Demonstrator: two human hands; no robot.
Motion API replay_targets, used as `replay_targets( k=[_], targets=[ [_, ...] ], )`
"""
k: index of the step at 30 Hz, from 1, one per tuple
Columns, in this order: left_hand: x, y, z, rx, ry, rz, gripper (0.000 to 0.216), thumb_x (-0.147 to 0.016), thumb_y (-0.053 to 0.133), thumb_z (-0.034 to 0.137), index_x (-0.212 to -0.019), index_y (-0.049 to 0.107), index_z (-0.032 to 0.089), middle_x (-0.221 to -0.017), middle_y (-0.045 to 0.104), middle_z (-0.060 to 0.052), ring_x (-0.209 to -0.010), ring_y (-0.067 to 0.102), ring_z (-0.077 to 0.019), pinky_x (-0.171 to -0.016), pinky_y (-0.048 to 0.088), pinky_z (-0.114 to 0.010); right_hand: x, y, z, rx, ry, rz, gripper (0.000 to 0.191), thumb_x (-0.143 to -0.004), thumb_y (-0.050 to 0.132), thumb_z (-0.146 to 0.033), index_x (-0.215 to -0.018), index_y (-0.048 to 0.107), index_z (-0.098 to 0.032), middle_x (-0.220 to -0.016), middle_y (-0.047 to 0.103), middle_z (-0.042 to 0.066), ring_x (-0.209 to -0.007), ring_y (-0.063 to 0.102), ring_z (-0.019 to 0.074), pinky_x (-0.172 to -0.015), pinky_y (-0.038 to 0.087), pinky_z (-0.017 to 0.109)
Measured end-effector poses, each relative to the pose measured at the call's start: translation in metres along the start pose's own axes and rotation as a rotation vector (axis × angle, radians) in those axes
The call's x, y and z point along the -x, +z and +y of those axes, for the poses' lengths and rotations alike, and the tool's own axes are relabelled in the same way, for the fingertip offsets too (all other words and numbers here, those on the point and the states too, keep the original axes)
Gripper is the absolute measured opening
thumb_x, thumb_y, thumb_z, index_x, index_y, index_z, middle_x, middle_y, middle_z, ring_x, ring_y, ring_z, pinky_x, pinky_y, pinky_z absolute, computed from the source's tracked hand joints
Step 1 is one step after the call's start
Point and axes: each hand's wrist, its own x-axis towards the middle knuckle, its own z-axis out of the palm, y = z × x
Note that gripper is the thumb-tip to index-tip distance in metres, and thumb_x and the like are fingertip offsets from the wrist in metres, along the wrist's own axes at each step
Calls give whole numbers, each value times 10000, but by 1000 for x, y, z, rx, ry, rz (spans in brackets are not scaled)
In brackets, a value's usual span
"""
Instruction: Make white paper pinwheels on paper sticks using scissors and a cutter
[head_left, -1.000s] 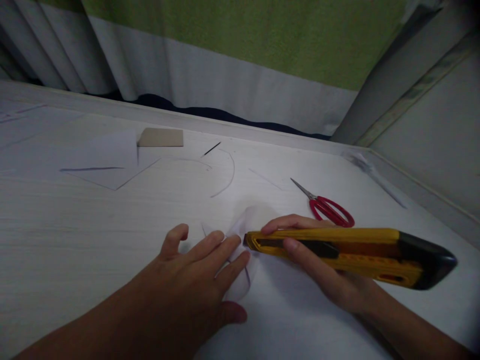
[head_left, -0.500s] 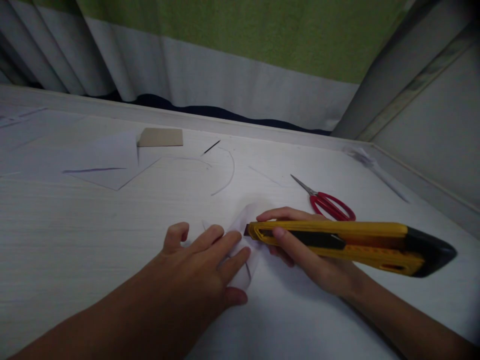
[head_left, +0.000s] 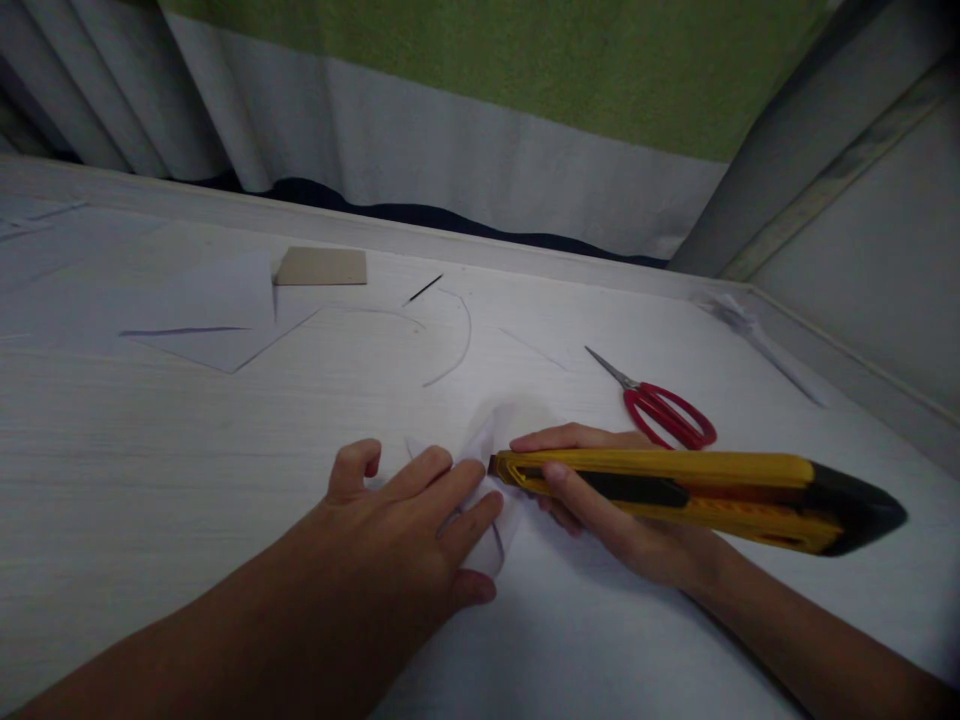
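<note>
My right hand (head_left: 600,500) grips a yellow and black utility knife (head_left: 720,490), its thumb along the side and its black end pointing right. The short blade tip sits close to the fingers of my left hand (head_left: 420,520). A small folded piece of white paper (head_left: 484,555) lies under that left hand, whose fingers are spread and press on it. Part of the paper is hidden by the fingers, so where the blade meets it is hard to make out. Red-handled scissors (head_left: 667,412) lie just beyond my right hand.
White paper sheets (head_left: 195,300) lie at the left, beside a grey-brown card (head_left: 322,267). A thin black stick (head_left: 424,289) and a curved thin strip (head_left: 466,340) are near the middle. At the far right rests a clear plastic wrapper (head_left: 757,340). A curtain (head_left: 450,120) hangs behind the white table (head_left: 187,450).
The view has shifted slightly. The rear end of the utility knife is a little lower and further left, while both hands stay nearly in place.
</note>
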Motion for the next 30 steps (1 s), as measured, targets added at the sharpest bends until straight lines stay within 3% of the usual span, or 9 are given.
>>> replay_targets(
  k=[8,16,30],
  targets=[
    [0,2,-2,-25,-13,15,315,-780,413,376,-1033,517,222,-988,563,-59,-855,474,-222,-797,313,-439,0,2,-6,134,-116,49,198,-732,503,-164,-908,586,-201,-801,638,12,-658,587,98,-560,454,172],
    [-2,0,0,-32,15,1,296,-772,427,393,-982,544,220,-966,578,-50,-814,486,-211,-790,327,-431,2,2,-5,236,-176,64,197,-730,497,-158,-902,573,-216,-815,643,3,-656,600,103,-537,456,162],
    [0,3,3,-98,-16,101,223,-803,393,268,-973,531,227,-918,579,-28,-808,498,-201,-804,270,-456,7,1,2,439,-262,55,197,-740,478,-203,-931,520,-227,-808,633,-18,-641,585,67,-509,428,130]
  ],
)
